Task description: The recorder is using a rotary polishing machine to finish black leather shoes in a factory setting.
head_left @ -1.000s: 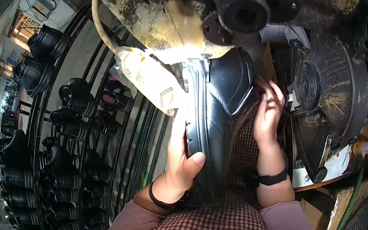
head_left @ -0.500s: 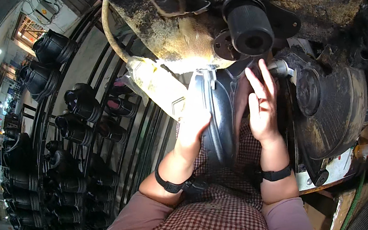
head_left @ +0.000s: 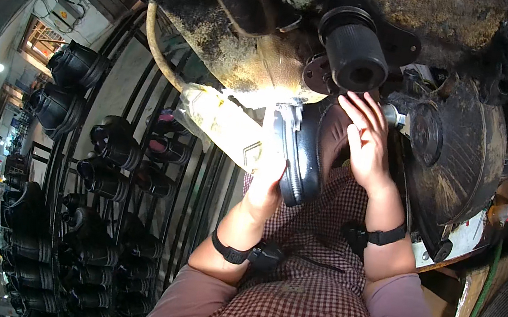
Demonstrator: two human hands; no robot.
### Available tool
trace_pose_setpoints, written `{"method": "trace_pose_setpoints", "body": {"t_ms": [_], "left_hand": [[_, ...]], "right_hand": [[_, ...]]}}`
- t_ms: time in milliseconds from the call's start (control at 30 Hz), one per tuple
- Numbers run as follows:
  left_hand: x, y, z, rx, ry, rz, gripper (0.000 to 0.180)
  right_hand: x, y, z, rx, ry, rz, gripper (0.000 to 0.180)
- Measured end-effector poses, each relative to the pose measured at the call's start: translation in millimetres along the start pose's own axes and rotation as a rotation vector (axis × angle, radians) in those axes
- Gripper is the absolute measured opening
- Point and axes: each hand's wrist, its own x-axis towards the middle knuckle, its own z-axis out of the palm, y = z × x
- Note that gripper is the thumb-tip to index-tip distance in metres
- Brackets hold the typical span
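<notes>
The person is holding a black boot (head_left: 300, 156) up right under a grimy machine (head_left: 251, 57), sole edge facing the camera, so it's sitting between the two hands above a checked apron (head_left: 306, 288). The left hand (head_left: 265, 184) is gripping the boot from the left side, fingers wrapped around it, though the tips are hidden behind the boot. The right hand (head_left: 367, 144) is sitting open, fingers spread and pointing up, palm resting against the right side of the boot's upper, just below a black ribbed cylinder (head_left: 354, 51) sticking out of the machine. Both wrists are wearing black straps. A crumpled clear plastic bag (head_left: 223, 123) is hanging just left of the boot, lit up bright by the lamp glow on the machine's belly. Off to the right there's a big round dark wheel (head_left: 462, 160), close to the right hand. Way over on the left, a black metal rack (head_left: 126, 198) is carrying rows of more black boots (head_left: 108, 147), well apart from the hands.
</notes>
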Motion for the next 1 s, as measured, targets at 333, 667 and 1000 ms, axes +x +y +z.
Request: {"method": "trace_pose_setpoints", "body": {"t_ms": [333, 667, 1000], "left_hand": [[35.9, -9.7, 1.4, -0.081, 0.245, -0.028, 0.048], [46.1, 35.8, 47.3, -0.143, 0.262, -0.021, 0.037], [18.5, 58.4, 14.7, 1.648, 0.077, 0.544, 0.037]], "right_hand": [[7.0, 4.9, -7.4, -0.089, -0.050, 0.014, 0.024], [-26.1, -52.9, -45.9, -0.065, -0.242, 0.309, 0.009], [-35.7, -96.0, -81.7, -0.067, -0.280, 0.228, 0.045]]}}
